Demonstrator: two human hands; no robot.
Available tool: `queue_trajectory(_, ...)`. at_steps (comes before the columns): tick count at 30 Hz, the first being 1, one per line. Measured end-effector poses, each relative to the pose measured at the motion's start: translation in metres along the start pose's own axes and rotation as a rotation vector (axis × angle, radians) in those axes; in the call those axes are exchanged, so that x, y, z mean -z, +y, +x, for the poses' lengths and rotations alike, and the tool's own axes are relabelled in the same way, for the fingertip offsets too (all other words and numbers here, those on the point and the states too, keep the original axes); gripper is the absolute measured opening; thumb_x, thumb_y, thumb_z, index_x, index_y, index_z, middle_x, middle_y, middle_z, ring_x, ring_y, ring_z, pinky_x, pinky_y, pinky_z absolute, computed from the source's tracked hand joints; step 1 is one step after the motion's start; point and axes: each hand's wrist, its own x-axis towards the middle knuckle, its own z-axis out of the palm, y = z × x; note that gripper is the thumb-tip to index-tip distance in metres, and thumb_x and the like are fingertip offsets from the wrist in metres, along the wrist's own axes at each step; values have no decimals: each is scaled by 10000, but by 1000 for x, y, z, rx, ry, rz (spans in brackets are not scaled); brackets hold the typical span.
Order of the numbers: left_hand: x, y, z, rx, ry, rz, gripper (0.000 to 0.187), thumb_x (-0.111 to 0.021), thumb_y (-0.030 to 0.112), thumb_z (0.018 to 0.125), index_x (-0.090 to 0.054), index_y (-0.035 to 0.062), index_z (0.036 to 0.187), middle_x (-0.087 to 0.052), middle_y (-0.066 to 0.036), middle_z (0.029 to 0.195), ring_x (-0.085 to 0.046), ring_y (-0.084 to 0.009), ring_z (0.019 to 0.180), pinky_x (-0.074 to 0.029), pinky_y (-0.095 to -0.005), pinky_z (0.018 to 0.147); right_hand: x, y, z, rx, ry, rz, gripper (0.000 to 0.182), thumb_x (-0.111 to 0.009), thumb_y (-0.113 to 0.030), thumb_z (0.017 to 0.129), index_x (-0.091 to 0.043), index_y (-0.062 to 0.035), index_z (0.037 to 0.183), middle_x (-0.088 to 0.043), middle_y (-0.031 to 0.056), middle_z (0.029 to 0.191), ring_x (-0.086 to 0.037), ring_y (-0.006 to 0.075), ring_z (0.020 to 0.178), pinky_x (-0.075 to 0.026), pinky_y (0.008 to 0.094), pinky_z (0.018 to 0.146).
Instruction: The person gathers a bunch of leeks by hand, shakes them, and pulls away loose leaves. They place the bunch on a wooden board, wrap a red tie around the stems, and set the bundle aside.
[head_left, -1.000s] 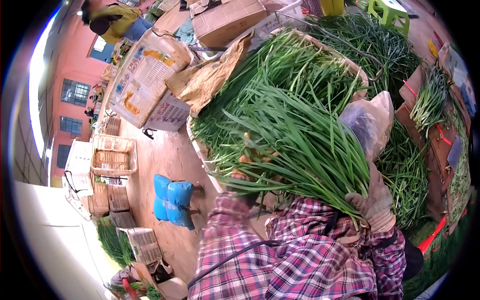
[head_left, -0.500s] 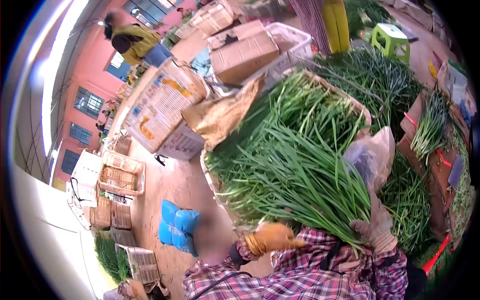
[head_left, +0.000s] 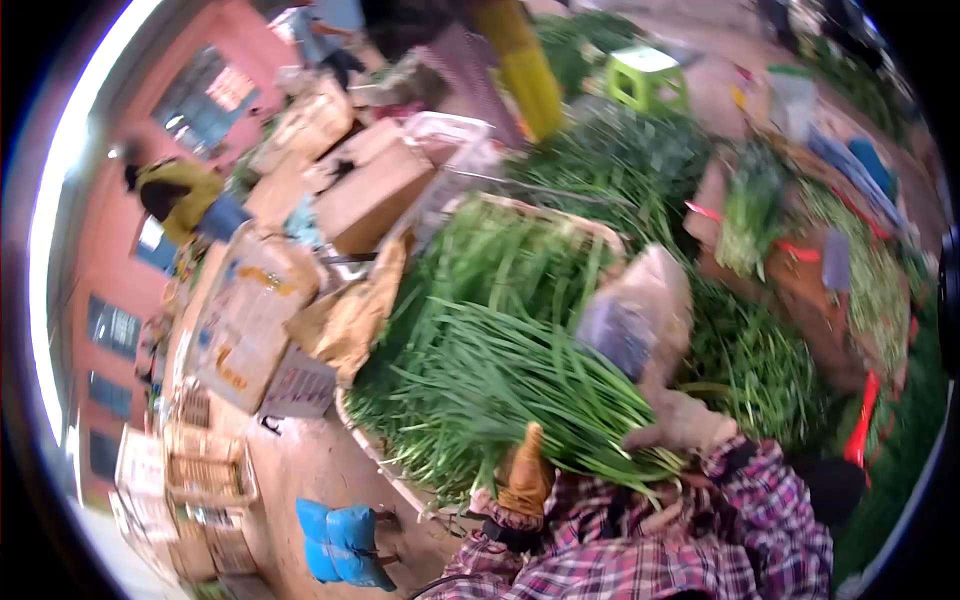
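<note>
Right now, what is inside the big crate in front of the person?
Green leaves fill the crate to its rim; a bunch in the right hand covers part of them. The bottom and anything deeper are hidden.

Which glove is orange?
The one on the left hand; the right hand, holding the leafy bunch near its stem ends, wears a greyish one.

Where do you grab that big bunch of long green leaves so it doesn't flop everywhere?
Probably by the pale stem ends, coming from the right, where the gloved right grip holds the bunch. The stems gather close together there, so closed fingers could likely catch them all. Toward the left, the leaves spread out over other greens.
</note>
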Motion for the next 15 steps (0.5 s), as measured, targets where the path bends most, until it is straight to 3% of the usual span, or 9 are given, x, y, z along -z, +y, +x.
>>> queue_trajectory(1,8,-5,3,-19,65,24,593,-538,453,863,-418,49,1280,-502,-108,1243,-510,-267,1091,-410,-395,954,-10,4,-1,102,-18,-23,794,-668,-455,714,-321,-59,1309,-566,230,1098,-544,365,1034,-429,390,884)
queue_trajectory(3,-71,46,-36,80,-63,-262,630,-565,466,838,-414,42,1279,-503,-113,1235,-503,-272,1103,-418,-410,956,-15,-19,-14,-19,-109,-94,833,-653,-501,715,-329,-8,1303,-580,219,1049,-559,384,984,-454,409,831)
queue_trajectory(4,-80,50,-37,98,-141,-360,643,-586,462,823,-416,36,1274,-506,-116,1232,-502,-273,1107,-420,-415,960,-22,-29,-22,38,-31,-331,842,-633,-494,728,-319,34,1303,-594,205,983,-586,369,906,-476,400,778)
queue_trajectory(5,-79,52,-45,98,-190,-453,656,-607,458,808,-417,30,1269,-509,-119,1229,-501,-273,1111,-422,-419,965,-28,-31,-31,39,-70,-303,842,-633,-494,728,-319,34,1303,-594,205,983,-586,369,906,-476,400,778)
queue_trajectory(6,-71,48,-43,146,-85,-625,640,-635,429,792,-438,24,1246,-520,-119,1221,-501,-271,1117,-419,-421,976,-30,-34,-34,140,-2,-317,807,-648,-441,724,-317,19,1298,-553,185,1064,-591,342,907,-486,391,744)
queue_trajectory(7,-70,47,-45,143,-158,-699,604,-646,402,789,-460,37,1234,-523,-113,1227,-504,-272,1116,-415,-427,978,-26,-39,-34,245,82,-341,777,-664,-388,721,-315,4,1294,-511,165,1146,-596,315,908,-496,381,709)
queue_trajectory(9,-51,35,-43,26,-117,-695,649,-613,433,803,-412,42,1280,-476,-135,1277,-475,-315,1152,-401,-475,987,-32,-47,-32,268,11,-393,747,-661,-338,726,-314,-9,1300,-485,172,1185,-580,294,948,-488,370,755)
queue_trajectory(12,-32,31,-35,23,-224,-721,712,-649,438,769,-389,43,1300,-459,-135,1296,-460,-317,1171,-395,-483,992,-47,-39,-30,346,64,-448,771,-652,-361,734,-289,7,1306,-430,178,1260,-523,298,1073,-444,375,854)
queue_trajectory(15,-25,22,-30,17,-172,-578,754,-635,488,768,-362,66,1329,-422,-134,1333,-422,-322,1206,-354,-518,1007,-58,-33,-19,162,119,-398,901,-648,-437,720,-214,25,1360,-391,245,1288,-581,336,961,-504,370,724)
